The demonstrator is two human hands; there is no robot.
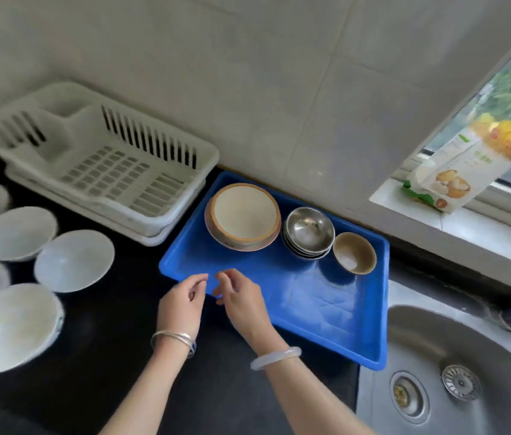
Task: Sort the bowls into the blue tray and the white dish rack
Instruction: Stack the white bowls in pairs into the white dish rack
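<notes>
With the left hand (182, 304) and right hand (241, 301) empty, fingers loosely apart, at the blue tray's (326, 312) near-left corner, the white bowls (73, 260) crowded touching at the counter's (116, 334) left edge could be knocked together when lifted toward the empty dish rack (106, 171).

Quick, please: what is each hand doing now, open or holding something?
Left hand: open, fingers loosely curled, empty, beside the blue tray.
Right hand: open, empty, over the tray's near edge.

Bowls are crowding the blue tray's (279, 296) far half; its near half is lying open. White bowls (73, 260) are blocking the desk (116, 324) at left. Dish rack (106, 164) is sitting empty.
</notes>
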